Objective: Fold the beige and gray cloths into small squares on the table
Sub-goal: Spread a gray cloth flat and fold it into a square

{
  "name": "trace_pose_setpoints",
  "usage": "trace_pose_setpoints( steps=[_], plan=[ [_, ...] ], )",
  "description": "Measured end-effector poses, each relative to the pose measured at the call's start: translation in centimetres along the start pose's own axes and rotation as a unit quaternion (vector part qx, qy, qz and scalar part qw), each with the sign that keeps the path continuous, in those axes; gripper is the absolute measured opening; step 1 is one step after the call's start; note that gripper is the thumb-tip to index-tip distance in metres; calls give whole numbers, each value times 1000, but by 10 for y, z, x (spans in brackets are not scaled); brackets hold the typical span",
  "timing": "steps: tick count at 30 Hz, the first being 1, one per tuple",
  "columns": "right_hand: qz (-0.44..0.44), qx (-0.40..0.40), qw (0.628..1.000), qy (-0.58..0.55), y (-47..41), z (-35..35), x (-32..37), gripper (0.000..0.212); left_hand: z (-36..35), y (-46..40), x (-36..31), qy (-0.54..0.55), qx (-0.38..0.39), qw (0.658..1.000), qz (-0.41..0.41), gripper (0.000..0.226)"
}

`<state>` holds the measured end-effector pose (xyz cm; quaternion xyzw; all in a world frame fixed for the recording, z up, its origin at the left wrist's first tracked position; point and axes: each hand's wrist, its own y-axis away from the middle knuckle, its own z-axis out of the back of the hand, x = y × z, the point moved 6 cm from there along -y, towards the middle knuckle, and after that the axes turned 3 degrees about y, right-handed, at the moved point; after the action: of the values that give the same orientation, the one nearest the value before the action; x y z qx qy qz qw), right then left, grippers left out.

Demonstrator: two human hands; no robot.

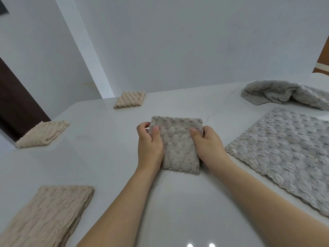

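White table (110, 157) before pale wall | folded gray cloth (178, 148) lies flat at centre, gripped at its sides by left hand (150, 145) and right hand (206, 145), thumbs on top | flat gray cloth (281, 154) just right of the grip | crumpled gray cloth (284, 94) beyond that | three folded beige cloths (42, 133) well left.

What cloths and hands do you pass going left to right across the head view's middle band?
Folded beige cloth at the left edge → left hand → folded gray cloth gripped by both hands → right hand → flat gray cloth.
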<state>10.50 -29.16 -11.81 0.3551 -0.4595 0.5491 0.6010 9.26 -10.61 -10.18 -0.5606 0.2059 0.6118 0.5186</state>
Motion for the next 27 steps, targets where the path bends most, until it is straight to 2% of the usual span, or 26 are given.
trace_pose_setpoints(
  steps=[3,5,9,11,17,27],
  plan=[
    [42,-19,998,48,5,2,7,28,-1,-3,4,0,13,999,38,20],
    [53,-29,997,43,5,2,9,25,-5,-5,3,-41,39,998,32,22],
    [10,-31,999,28,-8,3,9,26,-14,-11,-5,-200,80,975,-60,22],
    [-9,-11,999,40,-21,2,10,27,-19,-20,-12,-230,86,965,-91,21],
    [9,11,992,122,-108,9,16,37,-54,-75,-20,-208,63,970,-108,20],
    [37,-38,963,264,-282,18,4,33,-174,-215,5,-167,67,981,-76,23]
  ],
)
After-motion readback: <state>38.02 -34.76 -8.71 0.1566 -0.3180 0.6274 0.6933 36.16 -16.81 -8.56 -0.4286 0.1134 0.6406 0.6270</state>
